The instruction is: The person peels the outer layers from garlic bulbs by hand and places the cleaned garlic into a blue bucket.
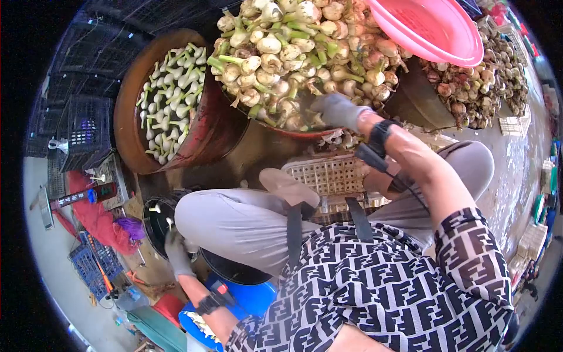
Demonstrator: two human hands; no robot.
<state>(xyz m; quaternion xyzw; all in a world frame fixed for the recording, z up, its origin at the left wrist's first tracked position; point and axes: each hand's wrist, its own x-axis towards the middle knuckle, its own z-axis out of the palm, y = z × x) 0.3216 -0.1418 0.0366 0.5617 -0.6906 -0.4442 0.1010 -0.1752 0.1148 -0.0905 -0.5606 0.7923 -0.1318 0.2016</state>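
Note:
My right hand [339,111], in a grey glove, reaches over the near rim of a large tub of garlic bulbs [270,61] with green stems. Its fingers stretch toward the bulbs at the wet front of the heap, and nothing shows in its grasp. Down at the left, my gloved left hand [176,249] is above the edge of a black bucket [153,230] beside my knee. A pale garlic bulb [170,222] shows at its fingertips; the finger pads are hidden. Another garlic bulb [155,208] lies apart, within the bucket's outline.
A brown tub [126,117] of cleaned bulbs in water stands left. A pink basin [428,29] rests over the heap's right side, near more unpeeled bulbs [487,82]. A perforated crate [325,175] sits between my legs. A blue tub [252,299] is beside my left arm.

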